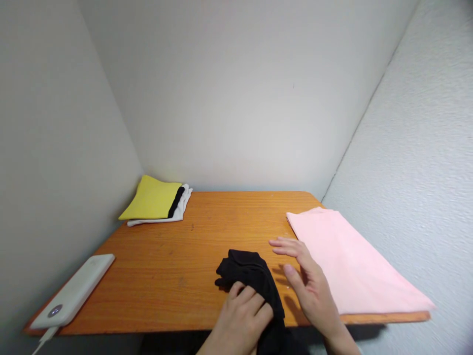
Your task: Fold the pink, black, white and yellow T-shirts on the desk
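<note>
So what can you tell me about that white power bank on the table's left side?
The white power bank is a flat, round-cornered slab of matte-looking plastic, lying along the left edge of the orange wooden tabletop. A round, shiny button sits near its close end, where a white cable leaves it.

L hand (240, 314) is clutching black cloth (251, 271) w/ knuckles up; R hand (309, 282) is hovering open just right of cloth, palm angled in twd it.

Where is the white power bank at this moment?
In the head view, the power bank lies at the near-left corner of the table, its cable trailing off the near edge; the yellow cloth sits farther back on that side.
</note>
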The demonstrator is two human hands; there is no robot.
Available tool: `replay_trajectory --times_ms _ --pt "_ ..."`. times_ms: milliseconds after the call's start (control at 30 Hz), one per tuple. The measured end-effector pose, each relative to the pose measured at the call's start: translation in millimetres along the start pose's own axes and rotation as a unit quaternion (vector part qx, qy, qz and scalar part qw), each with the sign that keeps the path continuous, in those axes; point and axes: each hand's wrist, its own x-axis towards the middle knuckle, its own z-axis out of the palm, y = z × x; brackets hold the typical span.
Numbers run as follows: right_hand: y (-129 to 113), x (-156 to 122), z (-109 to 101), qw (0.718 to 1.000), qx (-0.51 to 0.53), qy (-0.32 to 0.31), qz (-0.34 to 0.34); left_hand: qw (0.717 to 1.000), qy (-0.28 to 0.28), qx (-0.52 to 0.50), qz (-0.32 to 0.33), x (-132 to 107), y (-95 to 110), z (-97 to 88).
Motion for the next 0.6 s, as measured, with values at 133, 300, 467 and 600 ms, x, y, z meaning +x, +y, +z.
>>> replay_trajectory --times_ms 133,300,467,600 --pt "-1.4 -6.3 10.9 0.990 -0.064 -0.120 0.028 0.999 -0.037 0.015 0.025 -3.0 7.2 17.5" --pt "3.6 -16.6 17.4 0.970 -0.095 -0.203 0.091 0.989 -0.035 -0.125 -0.070 -16.4 17.8 1.6" --pt "6.1 -27.1 9.5 0.969 -0.034 -0.217 0.114 0.902 0.085 -0.322 -0.275 -28.3 21.6 2.3" --pt "2.5 -36.5 5.7 0.969 -0.018 -0.223 0.104 0.851 0.141 -0.353 -0.363 -20.0 18.6 7.0"
